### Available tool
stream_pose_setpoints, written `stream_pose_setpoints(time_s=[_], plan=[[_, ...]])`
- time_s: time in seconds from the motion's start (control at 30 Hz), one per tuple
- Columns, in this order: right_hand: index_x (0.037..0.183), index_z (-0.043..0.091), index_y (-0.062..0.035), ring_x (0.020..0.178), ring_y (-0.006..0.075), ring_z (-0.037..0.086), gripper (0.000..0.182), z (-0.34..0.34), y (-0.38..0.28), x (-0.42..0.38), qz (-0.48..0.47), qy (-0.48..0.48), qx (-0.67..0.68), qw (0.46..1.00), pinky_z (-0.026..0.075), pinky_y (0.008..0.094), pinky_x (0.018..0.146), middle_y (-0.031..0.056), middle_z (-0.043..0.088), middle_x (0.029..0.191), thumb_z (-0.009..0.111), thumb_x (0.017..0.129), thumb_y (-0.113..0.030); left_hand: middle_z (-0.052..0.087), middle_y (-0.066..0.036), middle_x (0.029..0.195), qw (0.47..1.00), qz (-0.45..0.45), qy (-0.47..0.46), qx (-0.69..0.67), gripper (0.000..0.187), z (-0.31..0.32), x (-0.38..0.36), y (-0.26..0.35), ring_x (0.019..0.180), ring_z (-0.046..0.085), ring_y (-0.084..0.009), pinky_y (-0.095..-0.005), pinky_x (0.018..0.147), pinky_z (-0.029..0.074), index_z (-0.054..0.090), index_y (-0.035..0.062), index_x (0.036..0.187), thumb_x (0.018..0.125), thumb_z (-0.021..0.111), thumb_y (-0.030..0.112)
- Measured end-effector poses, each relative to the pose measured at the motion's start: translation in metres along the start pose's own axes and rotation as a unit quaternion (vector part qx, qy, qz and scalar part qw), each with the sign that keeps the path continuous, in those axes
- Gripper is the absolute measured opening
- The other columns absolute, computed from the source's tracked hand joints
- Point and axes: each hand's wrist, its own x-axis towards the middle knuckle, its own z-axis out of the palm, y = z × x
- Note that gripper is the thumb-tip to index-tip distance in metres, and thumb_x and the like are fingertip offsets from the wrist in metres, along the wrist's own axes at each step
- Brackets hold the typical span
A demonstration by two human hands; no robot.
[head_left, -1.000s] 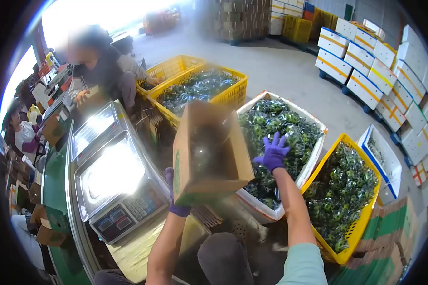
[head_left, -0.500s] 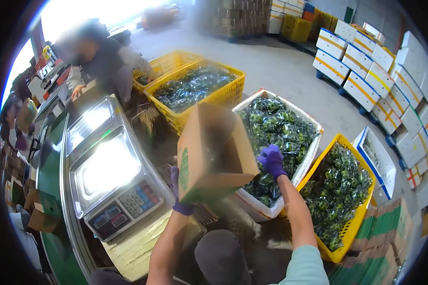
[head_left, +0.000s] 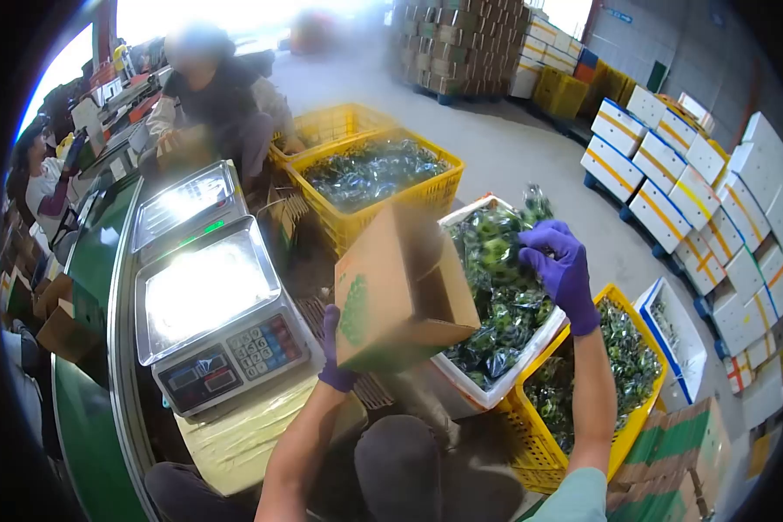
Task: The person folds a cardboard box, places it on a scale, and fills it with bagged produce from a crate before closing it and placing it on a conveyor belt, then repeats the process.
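Observation:
My left hand [head_left: 337, 352], in a purple glove, grips the side of an open cardboard box [head_left: 370, 300] with green print, tilted so its opening faces right. The box's inside is mostly in shadow. My right hand [head_left: 564, 270], also in a purple glove, pinches a clear plastic bag of green leafy produce [head_left: 505, 248] above a white foam box [head_left: 461, 396]. Similar bags of greens [head_left: 496, 335] fill that foam box. How much of the bag is lifted clear of the others is hard to tell.
A digital scale [head_left: 226, 365] stands at left beside a green conveyor belt [head_left: 83, 426]. Yellow crates of bagged greens stand ahead [head_left: 409, 196] and at right [head_left: 657, 383]. Flattened cartons [head_left: 670, 448] lie lower right. A co-worker [head_left: 209, 104] sits beyond the scale; foam boxes [head_left: 661, 204] are stacked at right.
My right hand has risen up and away from the foam box's contents, bringing up a bag of greens. My left hand still holds the cardboard box. The view has shifted slightly.

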Motion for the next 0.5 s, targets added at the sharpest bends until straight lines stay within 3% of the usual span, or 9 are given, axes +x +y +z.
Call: stream_pose_setpoints(time_s=[0.1,0.17,0.27,0.3,0.37,0.4,0.43,0.47,0.5], plan=[[0.096,0.065,-0.005,0.089,0.0271,0.057,0.021,0.01,-0.088,0.043,-0.213,-0.182,-0.084,0.956,0.046,0.039,0.084,0.0116,0.061,0.091,0.071,0.076,-0.006,0.059,-0.017,0.13,1.0,-0.004,0.025,0.002,0.067,0.012,-0.002,-0.014,0.113,0.061,-0.0339,-0.0523,0.1,0.048,0.05,0.0072,0.137,0.091,0.056,0.055],[0.089,0.065,-0.0031,0.094,0.0322,0.059,0.018,0.049,-0.114,0.053,-0.205,-0.377,-0.076,0.9,0.048,0.0383,0.085,0.0155,0.062,0.091,0.072,0.078,-0.015,0.053,-0.016,0.133,1.0,-0.002,-0.016,0.025,0.069,0.008,-0.002,-0.02,0.118,0.055,-0.0285,-0.0438,0.101,0.045,0.041,0.003,0.142,0.095,0.047,0.054],[0.1,0.064,-0.0019,0.096,0.0339,0.06,0.023,0.077,-0.124,0.04,-0.165,-0.379,0.076,0.907,0.049,0.04,0.086,0.0174,0.062,0.098,0.069,0.083,-0.017,0.057,-0.016,0.121,0.98,0.096,-0.031,0.169,0.064,-0.007,-0.007,-0.031,0.105,0.06,-0.0234,-0.0386,0.087,0.053,0.048,0.0015,0.133,0.096,0.045,0.054],[0.104,0.064,-0.0011,0.097,0.034,0.061,0.025,0.068,-0.141,0.049,-0.119,-0.404,0.088,0.903,0.05,0.0407,0.087,0.0176,0.061,0.101,0.067,0.085,-0.018,0.057,-0.016,0.123,0.987,0.081,-0.038,0.137,0.066,-0.005,-0.008,-0.025,0.108,0.06,-0.0256,-0.041,0.091,0.051,0.049,0.003,0.133,0.094,0.046,0.057],[0.11,0.063,0.0006,0.098,0.0312,0.062,0.028,0.067,-0.159,0.07,-0.157,-0.515,0.13,0.833,0.05,0.0386,0.087,0.0158,0.063,0.102,0.063,0.089,-0.018,0.057,-0.017,0.128,0.995,0.051,-0.042,0.071,0.071,0.023,-0.028,-0.013,0.112,0.059,-0.03,-0.0458,0.099,0.047,0.05,0.0059,0.135,0.091,0.048,0.062],[0.11,0.063,0.0015,0.096,0.029,0.064,0.027,0.053,-0.176,0.073,-0.156,-0.437,0.131,0.876,0.051,0.037,0.085,0.015,0.065,0.105,0.059,0.092,-0.018,0.057,-0.017,0.13,0.998,0.041,-0.042,0.037,0.073,0.038,-0.04,-0.009,0.114,0.059,-0.0323,-0.0482,0.103,0.044,0.05,0.0074,0.135,0.09,0.048,0.064],[0.108,0.064,0.0021,0.089,0.0259,0.066,0.026,0.045,-0.199,0.073,-0.107,-0.368,0.134,0.914,0.052,0.0339,0.08,0.0153,0.067,0.101,0.058,0.093,-0.018,0.056,-0.018,0.132,0.954,0.111,-0.005,0.28,0.075,0.049,-0.041,-0.005,0.117,0.057,-0.0338,-0.0496,0.105,0.043,0.049,0.007,0.136,0.088,0.051,0.064],[0.112,0.065,0.0038,0.089,0.0201,0.067,0.027,0.034,-0.229,0.071,0.02,-0.337,0.109,0.935,0.052,0.0314,0.081,0.0137,0.069,0.099,0.062,0.092,-0.014,0.054,-0.018,0.134,0.845,0.16,0.063,0.506,0.077,0.059,-0.042,-0.001,0.12,0.055,-0.0353,-0.0511,0.106,0.041,0.048,0.0067,0.137,0.086,0.053,0.064],[0.114,0.064,0.0043,0.089,0.0174,0.066,0.039,0.029,-0.254,0.069,0.046,-0.339,0.137,0.93,0.051,0.0301,0.081,0.0125,0.07,0.097,0.07,0.087,-0.023,0.053,-0.019,0.136,0.867,0.166,0.06,0.466,0.079,0.069,-0.047,0.003,0.122,0.053,-0.0365,-0.0531,0.107,0.039,0.046,0.0066,0.139,0.085,0.054,0.064]])
